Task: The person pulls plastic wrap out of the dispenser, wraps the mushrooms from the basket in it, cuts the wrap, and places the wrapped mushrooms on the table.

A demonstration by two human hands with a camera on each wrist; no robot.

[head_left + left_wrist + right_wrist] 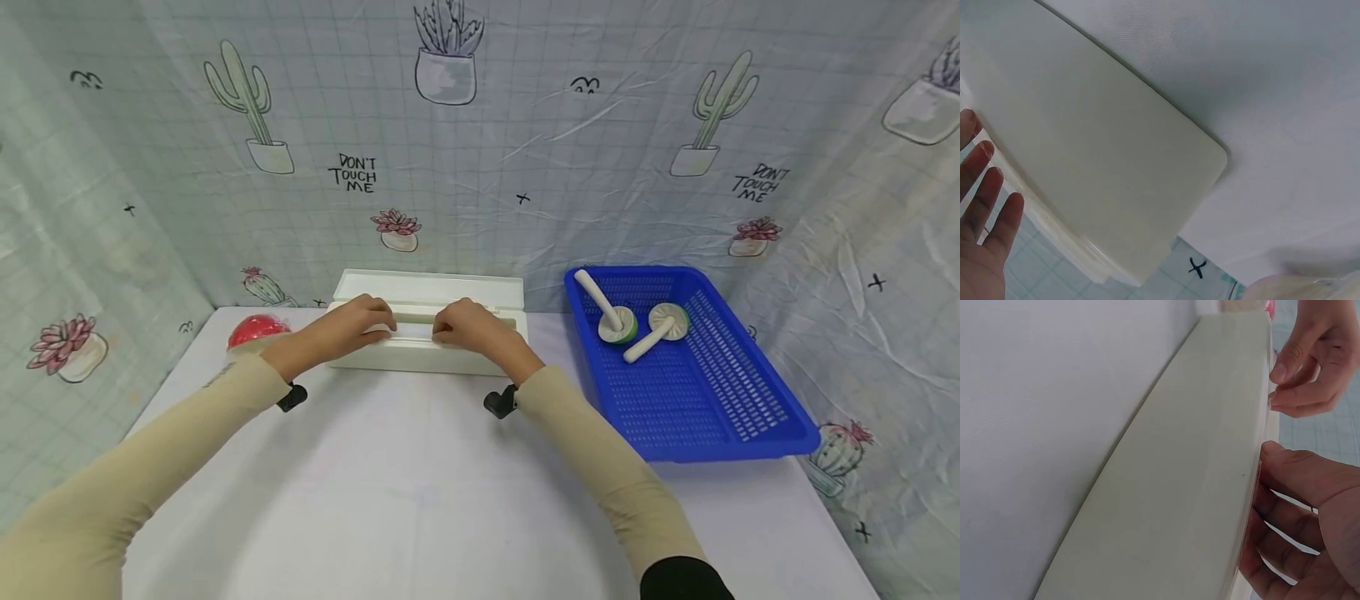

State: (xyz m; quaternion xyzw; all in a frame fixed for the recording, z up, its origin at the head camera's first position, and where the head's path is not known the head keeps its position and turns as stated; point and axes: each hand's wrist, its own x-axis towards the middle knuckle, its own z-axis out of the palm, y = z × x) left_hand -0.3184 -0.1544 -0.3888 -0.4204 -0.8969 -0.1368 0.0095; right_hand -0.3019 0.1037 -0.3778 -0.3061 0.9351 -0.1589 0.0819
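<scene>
A long white box [427,359] stands at the back of the table with its lid [427,287] raised. A white strip [413,331] shows in its opening between my hands. My left hand [351,327] reaches over the left half, its thumb and fingertips at the opening's edge. The left wrist view shows several of its fingers [986,190] spread apart. My right hand [474,327] is over the right half, with thumb [1288,464] and bent fingers at the box's long edge. Whether either hand pinches something thin there is unclear.
To the right is a blue plastic basket [720,333] with two white-handled, round-headed objects with green rims [617,325] inside. A red-topped item [257,330] sits left of the box, partly behind my left forearm. A printed cloth [480,183] hangs behind the table.
</scene>
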